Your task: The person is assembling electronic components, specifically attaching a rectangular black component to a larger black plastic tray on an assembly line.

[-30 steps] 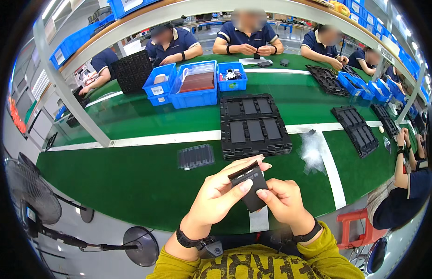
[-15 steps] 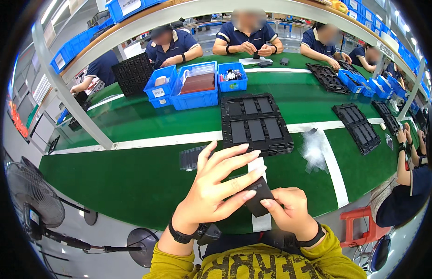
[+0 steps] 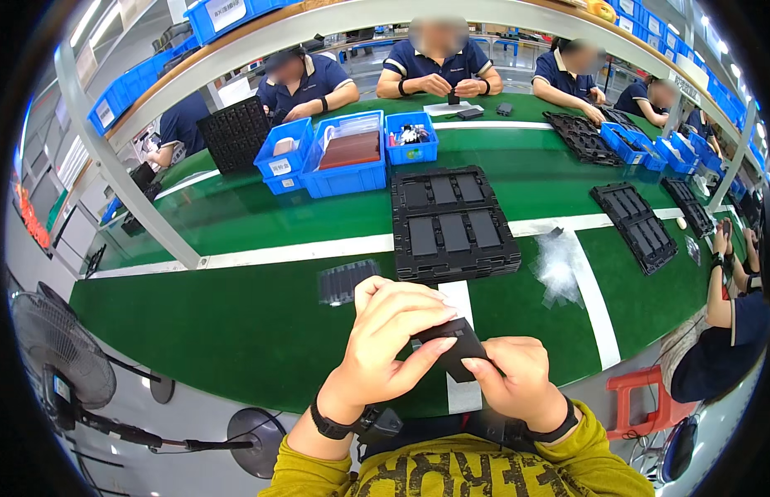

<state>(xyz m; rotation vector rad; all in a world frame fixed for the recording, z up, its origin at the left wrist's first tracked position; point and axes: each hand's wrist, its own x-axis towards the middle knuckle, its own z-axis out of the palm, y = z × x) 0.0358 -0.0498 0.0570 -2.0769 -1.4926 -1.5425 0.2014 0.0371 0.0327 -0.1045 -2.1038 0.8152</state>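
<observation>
Black block (image 3: 461,358) in both hands (image 3: 388,349) (image 3: 521,379), dark lettering (image 3: 455,474) across shirt (image 3: 602,465)

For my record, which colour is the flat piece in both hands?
The flat piece is black, clearest in the head view.

Top (image 3: 430,465) at bottom of frame: mustard-green, long-sleeved, big dark block lettering (image 3: 463,479) across the front, print looks worn. Left sleeve (image 3: 306,465) and right sleeve (image 3: 598,451): same colour, plain, creased, both end short of the bands. Left wristband (image 3: 327,424), lower centre: black, dark boxy module (image 3: 380,424) beside it, attachment unclear. Right wristband (image 3: 562,427), right of lower centre: black strap. Left hand (image 3: 393,340), right hand (image 3: 517,373): bare.
</observation>
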